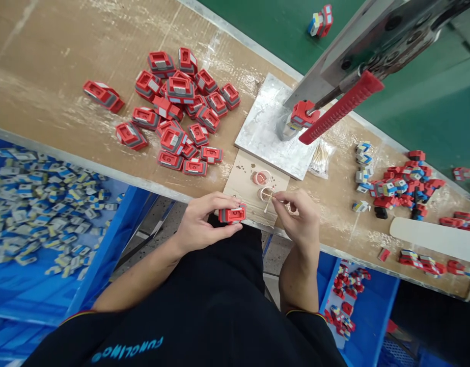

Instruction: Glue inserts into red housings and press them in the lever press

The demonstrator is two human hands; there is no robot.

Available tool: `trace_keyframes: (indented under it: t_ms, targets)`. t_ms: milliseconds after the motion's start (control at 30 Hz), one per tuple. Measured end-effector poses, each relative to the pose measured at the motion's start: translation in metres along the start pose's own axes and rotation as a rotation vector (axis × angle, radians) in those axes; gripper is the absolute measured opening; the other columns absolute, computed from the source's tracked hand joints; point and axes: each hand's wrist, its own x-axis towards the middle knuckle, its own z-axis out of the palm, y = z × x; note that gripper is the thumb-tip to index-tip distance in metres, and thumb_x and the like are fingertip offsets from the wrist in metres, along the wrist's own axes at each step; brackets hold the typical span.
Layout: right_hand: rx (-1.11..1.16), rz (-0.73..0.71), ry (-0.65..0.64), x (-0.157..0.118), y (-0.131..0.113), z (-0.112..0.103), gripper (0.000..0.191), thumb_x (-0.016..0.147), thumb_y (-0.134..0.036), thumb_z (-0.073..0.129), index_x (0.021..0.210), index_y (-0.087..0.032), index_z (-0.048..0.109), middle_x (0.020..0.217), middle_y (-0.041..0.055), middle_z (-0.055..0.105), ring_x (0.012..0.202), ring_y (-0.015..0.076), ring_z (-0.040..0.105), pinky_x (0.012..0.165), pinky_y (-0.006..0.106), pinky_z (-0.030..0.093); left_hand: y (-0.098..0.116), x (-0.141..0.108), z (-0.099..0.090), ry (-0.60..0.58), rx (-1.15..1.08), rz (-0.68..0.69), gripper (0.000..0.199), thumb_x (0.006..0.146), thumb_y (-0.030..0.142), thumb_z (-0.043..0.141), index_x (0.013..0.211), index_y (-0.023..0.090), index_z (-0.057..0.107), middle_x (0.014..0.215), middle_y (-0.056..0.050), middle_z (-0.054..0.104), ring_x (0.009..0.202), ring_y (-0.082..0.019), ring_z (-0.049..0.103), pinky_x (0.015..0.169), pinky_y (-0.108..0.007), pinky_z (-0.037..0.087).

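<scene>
Between the thumb and fingers of my left hand (204,221) is a red and grey toy vehicle part (232,214), its hollow side facing up. My right hand (299,214) pinches a cotton swab (268,202) over a small clear cup (263,193); whether its far tip touches the cup I cannot tell. Just behind stands a second small cup (261,177) with reddish contents. Both cups rest on a stained piece of cardboard (240,186). A pile of similar red and grey parts (181,92) lies to the left on the bench.
A press with a red handle (341,108) stands on a metal plate (257,122), a red part (304,114) beneath it. Nearby lies a bag of swabs (322,158). Red and white toy pieces (403,181) are heaped right. Blue bins (116,244) flank me below the bench.
</scene>
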Motion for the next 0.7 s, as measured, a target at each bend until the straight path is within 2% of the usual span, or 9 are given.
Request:
trace_keyframes:
  t_ms: [133, 267, 367, 533, 700]
  targets:
    - [-0.030, -0.027, -0.042, 0.004, 0.000, 0.002, 0.014, 0.097, -0.013, 0.072, 0.095, -0.026, 0.076, 0.084, 0.0004, 0.081, 0.074, 0.0181, 0.072, 0.066, 0.032, 0.057, 0.001, 0.000, -0.001, -0.010, 0.028, -0.011, 0.030, 0.084, 0.019, 0.092, 0.112, 0.021, 0.081, 0.106, -0.012, 0.087, 0.097, -0.024, 0.085, 0.089, -0.034, 0.070]
    - [0.146, 0.008, 0.130, -0.002, -0.009, -0.005, 0.018, 0.093, -0.009, 0.076, 0.096, -0.027, 0.076, 0.085, -0.0003, 0.082, 0.069, 0.0170, 0.070, 0.057, 0.030, 0.050, 0.001, 0.001, -0.001, -0.026, 0.051, -0.020, 0.029, 0.084, 0.019, 0.091, 0.111, 0.021, 0.081, 0.107, -0.012, 0.086, 0.097, -0.024, 0.085, 0.089, -0.034, 0.070]
    - [0.323, -0.023, 0.260, -0.007, -0.026, -0.008, 0.023, 0.089, -0.005, 0.078, 0.098, -0.026, 0.075, 0.083, -0.0004, 0.081, 0.070, 0.0185, 0.074, 0.059, 0.032, 0.053, 0.002, 0.003, 0.001, -0.045, 0.075, -0.003, 0.027, 0.084, 0.018, 0.091, 0.109, 0.020, 0.081, 0.105, -0.011, 0.086, 0.096, -0.022, 0.084, 0.089, -0.032, 0.069]
    - [0.374, -0.134, 0.185, -0.004, -0.054, 0.002, 0.021, 0.091, -0.007, 0.077, 0.099, -0.025, 0.072, 0.079, -0.0005, 0.081, 0.064, 0.0189, 0.076, 0.057, 0.034, 0.057, 0.006, 0.006, 0.005, -0.088, 0.114, 0.027, 0.027, 0.085, 0.018, 0.090, 0.109, 0.018, 0.080, 0.103, -0.010, 0.085, 0.092, -0.020, 0.083, 0.083, -0.028, 0.068]
    - [0.335, -0.206, 0.162, 0.004, -0.060, 0.010, 0.019, 0.093, -0.007, 0.074, 0.098, -0.025, 0.071, 0.075, 0.0001, 0.082, 0.060, 0.0187, 0.075, 0.054, 0.033, 0.057, 0.007, 0.005, 0.005, -0.087, 0.118, 0.037, 0.026, 0.086, 0.020, 0.090, 0.109, 0.019, 0.079, 0.101, -0.010, 0.084, 0.091, -0.020, 0.082, 0.082, -0.028, 0.068]
